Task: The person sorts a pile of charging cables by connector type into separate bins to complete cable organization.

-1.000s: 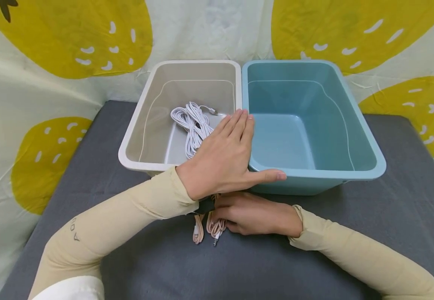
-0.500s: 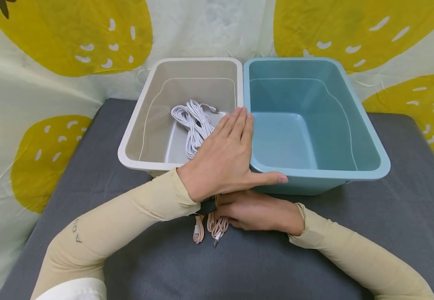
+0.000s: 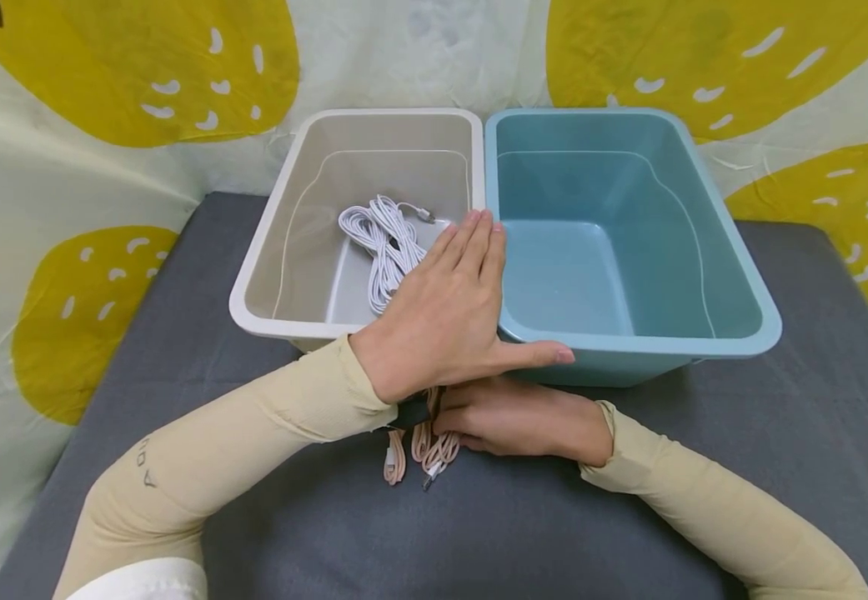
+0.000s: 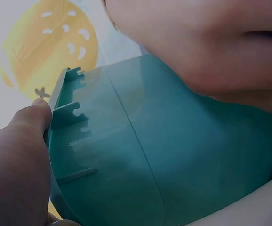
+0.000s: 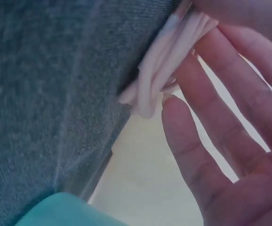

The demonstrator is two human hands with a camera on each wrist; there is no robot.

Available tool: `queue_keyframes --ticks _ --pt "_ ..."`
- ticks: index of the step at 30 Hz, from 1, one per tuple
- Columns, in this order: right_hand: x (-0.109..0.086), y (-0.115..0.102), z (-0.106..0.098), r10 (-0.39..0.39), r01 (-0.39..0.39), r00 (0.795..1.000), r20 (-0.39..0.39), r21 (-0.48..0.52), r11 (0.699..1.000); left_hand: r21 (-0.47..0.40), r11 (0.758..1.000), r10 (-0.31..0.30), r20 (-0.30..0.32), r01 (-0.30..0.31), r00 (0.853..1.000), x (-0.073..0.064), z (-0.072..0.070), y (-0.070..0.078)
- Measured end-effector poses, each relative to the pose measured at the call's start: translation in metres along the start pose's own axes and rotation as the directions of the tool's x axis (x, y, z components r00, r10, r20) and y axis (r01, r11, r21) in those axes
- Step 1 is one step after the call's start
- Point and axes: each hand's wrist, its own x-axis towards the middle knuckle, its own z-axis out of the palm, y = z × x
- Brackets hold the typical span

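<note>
While the left hand [image 3: 444,321] lies flat, fingers straight, over the seam btwn the white bin [image 3: 268,250] & blue bin [image 3: 734,275], the right hand [image 3: 524,421] sits nearer the pink cable [image 3: 434,446], fingers loosely around the bundle at their tips, long axis running toward the person.

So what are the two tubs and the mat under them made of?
Both the beige tub and the blue tub look like smooth moulded plastic: slightly glossy walls, rounded rims. The grey mat seems to be woven fabric, matte with a fine weave visible in the right wrist view.
</note>
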Motion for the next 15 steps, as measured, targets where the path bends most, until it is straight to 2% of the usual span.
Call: queue_keyframes --ticks 3,9,15 --pt "0.0 -0.0013 -0.0019 -0.005 0.005 1.0 0.005 -0.026 1.0 -0.008 1.0 -0.007 0.014 0.007 1.0 -0.0002 -0.0014 0.0001" --pt "-0.002 -0.0034 -0.0014 0.003 -0.003 1.0 0.001 -0.053 0.999 -0.003 1.0 0.003 -0.01 -0.003 1.0 -0.0002 -0.0011 0.0006" --pt "-0.0031 -0.0052 -0.0073 0.016 -0.017 0.998 0.066 0.003 1.0 -0.021 1.0 0.002 -0.002 -0.002 1.0 -0.0004 -0.0015 0.0002"
